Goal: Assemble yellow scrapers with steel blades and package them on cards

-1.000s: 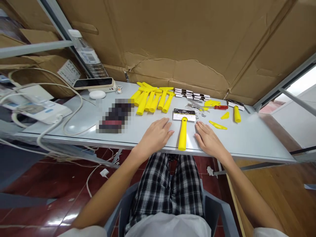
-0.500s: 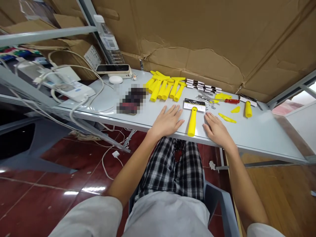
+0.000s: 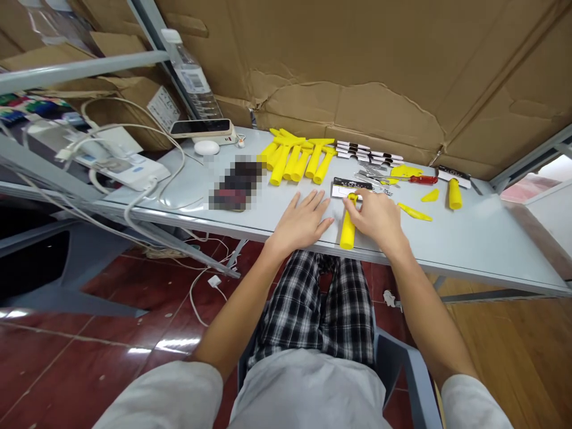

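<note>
A yellow-handled scraper (image 3: 347,233), its head covered by a black-and-white card, lies flat near the table's front edge. The thumb and index finger of my right hand (image 3: 379,217) close around its neck, just below the card, hiding part of it. To its left, my left hand (image 3: 304,221) rests palm down on the table, fingers spread and holding nothing. Behind the hands lie several bare yellow scraper handles (image 3: 292,162) in a cluster. A second carded scraper (image 3: 454,193) is at the right.
Small carded packs (image 3: 353,150) sit against the cardboard. A red-handled screwdriver (image 3: 422,179) and yellow offcuts (image 3: 414,212) lie right of my hands. At left are a blurred-out phone (image 3: 236,185), a white earbud case (image 3: 206,147), a bottle (image 3: 194,77) and a cabled power strip (image 3: 143,170).
My right hand has moved left from the bare table onto the scraper and taken hold of its neck. The left hand stays in place, and the view has shifted slightly.
</note>
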Demonstrator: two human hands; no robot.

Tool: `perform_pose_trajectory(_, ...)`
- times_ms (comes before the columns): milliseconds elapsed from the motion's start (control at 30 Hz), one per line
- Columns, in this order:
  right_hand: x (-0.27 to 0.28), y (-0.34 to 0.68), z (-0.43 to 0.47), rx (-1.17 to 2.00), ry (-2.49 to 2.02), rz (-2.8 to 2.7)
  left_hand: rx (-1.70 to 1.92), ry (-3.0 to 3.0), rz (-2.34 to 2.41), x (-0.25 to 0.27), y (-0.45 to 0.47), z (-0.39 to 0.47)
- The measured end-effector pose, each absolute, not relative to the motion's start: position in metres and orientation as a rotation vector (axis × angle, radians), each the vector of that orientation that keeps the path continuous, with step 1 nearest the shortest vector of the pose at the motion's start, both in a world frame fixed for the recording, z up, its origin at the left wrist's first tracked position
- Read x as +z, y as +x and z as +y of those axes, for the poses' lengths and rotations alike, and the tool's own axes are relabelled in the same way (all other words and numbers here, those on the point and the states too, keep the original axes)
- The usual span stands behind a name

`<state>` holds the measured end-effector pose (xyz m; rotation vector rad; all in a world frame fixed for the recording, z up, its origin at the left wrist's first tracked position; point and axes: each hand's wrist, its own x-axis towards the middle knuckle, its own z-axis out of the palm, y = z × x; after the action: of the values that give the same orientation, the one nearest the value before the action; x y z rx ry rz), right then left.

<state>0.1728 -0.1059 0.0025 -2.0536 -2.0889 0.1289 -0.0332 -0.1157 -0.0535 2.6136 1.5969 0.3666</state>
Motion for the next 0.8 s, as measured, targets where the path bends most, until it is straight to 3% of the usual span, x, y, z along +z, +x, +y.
perform_pose_trajectory(400,0.002,0.172,-0.142,0.147,-1.954,-2.289,0.351,2.640,1.589,-0.053,-0.038,-0.117)
perform_pose_trajectory(800,-0.037,0.328,-0.192,-0.243,-2.024,-1.870,0.294,2.678,1.610,-0.053,-0.041,-0.118)
